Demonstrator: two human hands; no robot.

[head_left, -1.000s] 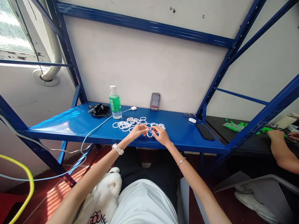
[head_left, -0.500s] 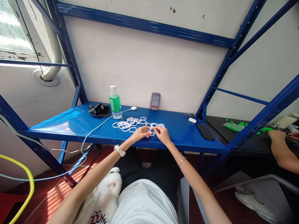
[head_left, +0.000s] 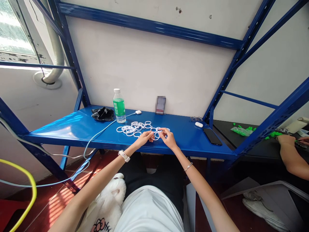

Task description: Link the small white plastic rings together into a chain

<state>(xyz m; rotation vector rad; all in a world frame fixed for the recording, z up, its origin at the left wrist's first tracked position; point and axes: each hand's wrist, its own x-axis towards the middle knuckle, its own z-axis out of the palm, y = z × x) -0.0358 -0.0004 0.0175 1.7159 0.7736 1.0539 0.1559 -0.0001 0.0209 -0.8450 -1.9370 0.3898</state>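
Several white plastic rings lie in a loose heap on the blue tabletop. My left hand is at the right side of the heap, its fingers closed on the edge of one white ring. Close by on the right, my right hand has its thumb and index finger slightly apart, beside that ring. More white rings lie behind the right fingers and are partly covered by them.
A water bottle and a crumpled black plastic bag stand behind the rings. Rightward are a white earphone case, glasses and a dark phone. Another person's arm works at the neighbouring black table.
My right thumb and index finger have parted and drawn away from the ring. My left hand has turned slightly, its fingers more curled. The heap of rings lies as before.
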